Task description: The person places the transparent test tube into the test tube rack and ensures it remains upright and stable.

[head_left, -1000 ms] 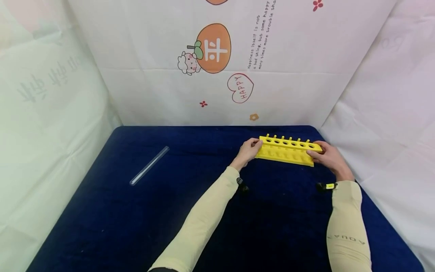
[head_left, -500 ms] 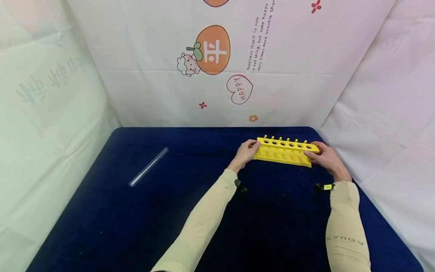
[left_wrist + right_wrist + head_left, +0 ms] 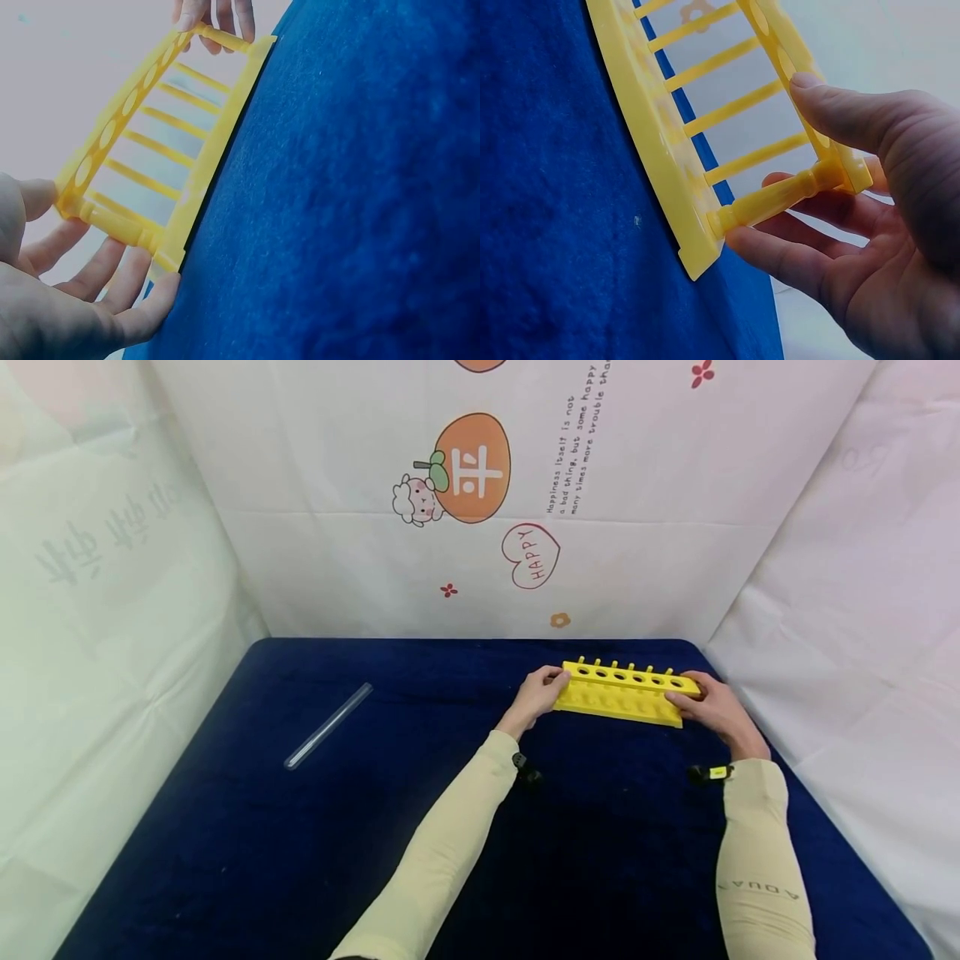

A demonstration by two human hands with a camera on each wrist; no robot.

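Note:
A yellow test tube rack stands near the back right of the blue-covered table, its row of round holes on top and short pegs along the far side. My left hand grips its left end; in the left wrist view, thumb and fingers sit around the end post. At the right end, my right hand holds the rack, and the right wrist view has the thumb on the top bar with fingers behind the post. Far to the left lies a clear test tube, slanted on the cloth.
The dark blue table carries the rack and the tube. Behind it hangs a white printed curtain, with more white cloth close along the right edge and along the left.
Both hands and the yellow rack have shifted slightly to the left across the table. The grip at each end is the same, and the clear test tube has stayed in place.

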